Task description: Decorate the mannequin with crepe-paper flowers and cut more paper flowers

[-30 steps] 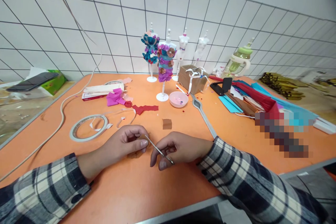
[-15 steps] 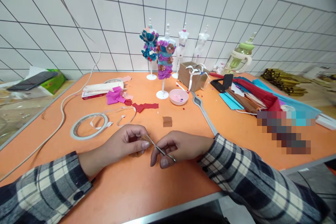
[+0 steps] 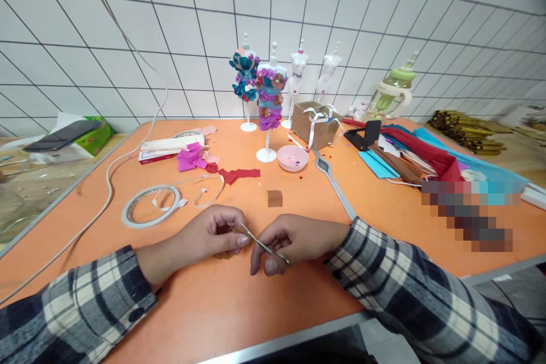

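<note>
while the right hand (image 3: 296, 240) keeps gripping the scissors (image 3: 257, 241), the left hand (image 3: 213, 232) pinches a brown scrap (image 3: 222, 254) over the orange surface (image 3: 213, 310), less showing above its thumb than a moment ago

Left arm (image 3: 98, 298) and right arm (image 3: 409, 281) both angle in from the lower corners. Left hand (image 3: 209, 233) is basically in a pinch, thumb out straight, fingers curled. Right hand (image 3: 298, 239) kinda droops inward, fingers bent, thumb tucked low, super close to the left one.
</note>
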Available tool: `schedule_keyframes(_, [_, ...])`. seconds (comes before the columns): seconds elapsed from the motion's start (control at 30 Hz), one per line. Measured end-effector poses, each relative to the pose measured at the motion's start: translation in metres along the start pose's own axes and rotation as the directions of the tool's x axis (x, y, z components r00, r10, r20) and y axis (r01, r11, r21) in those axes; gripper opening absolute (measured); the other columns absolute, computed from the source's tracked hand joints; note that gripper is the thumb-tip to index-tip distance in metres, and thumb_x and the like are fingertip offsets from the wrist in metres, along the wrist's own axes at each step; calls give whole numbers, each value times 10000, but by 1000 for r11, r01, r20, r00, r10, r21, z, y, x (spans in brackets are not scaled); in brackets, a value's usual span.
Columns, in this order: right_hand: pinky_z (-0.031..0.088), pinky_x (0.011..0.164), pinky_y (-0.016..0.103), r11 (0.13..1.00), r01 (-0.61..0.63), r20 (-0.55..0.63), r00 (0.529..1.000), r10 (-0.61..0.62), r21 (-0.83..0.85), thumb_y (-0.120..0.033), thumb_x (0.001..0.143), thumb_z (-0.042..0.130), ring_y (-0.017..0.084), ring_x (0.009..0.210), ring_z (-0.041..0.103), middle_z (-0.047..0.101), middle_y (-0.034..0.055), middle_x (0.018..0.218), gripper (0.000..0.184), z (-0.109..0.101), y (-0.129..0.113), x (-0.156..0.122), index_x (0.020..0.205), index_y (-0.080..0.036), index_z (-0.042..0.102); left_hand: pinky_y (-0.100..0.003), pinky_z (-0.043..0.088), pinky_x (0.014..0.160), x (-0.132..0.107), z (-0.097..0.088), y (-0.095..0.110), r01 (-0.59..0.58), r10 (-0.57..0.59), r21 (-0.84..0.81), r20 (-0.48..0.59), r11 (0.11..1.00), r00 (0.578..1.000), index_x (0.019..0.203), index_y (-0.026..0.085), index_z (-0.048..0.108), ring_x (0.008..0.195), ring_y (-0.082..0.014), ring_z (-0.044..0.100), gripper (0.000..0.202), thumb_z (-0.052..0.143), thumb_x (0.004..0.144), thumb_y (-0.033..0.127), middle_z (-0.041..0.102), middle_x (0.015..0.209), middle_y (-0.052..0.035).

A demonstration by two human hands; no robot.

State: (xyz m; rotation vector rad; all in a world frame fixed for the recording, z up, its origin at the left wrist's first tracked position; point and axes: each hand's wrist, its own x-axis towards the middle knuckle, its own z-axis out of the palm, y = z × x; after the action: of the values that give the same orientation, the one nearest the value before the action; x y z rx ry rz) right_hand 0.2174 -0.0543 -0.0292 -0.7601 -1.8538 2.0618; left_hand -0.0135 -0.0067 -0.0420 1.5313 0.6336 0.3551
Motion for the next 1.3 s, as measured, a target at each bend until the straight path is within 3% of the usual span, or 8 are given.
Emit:
schedule_keyframes(0.43, [429,660,205,998,-16,-1,1000,16,-65,-420,812,761,81,664,554,624,-13,747,359,-1,3,1,993,-112,724,-171,358,433,0,-1,0,-1,1,34,27,999,1000,688,147,604,456,-71,464,436,798,748,533,591,553,33])
schedule_keyframes(1.3, [450,675,199,999,-26,-1,1000,26,-25,-388,847,732,66,646,543,633,-8,793,338,0,3,0,1030,-103,733,-174,350,455,1,0,1,-4,-1,70,71,998,997,691,158,583,485,-79,460,378,778,780,470,568,561,42])
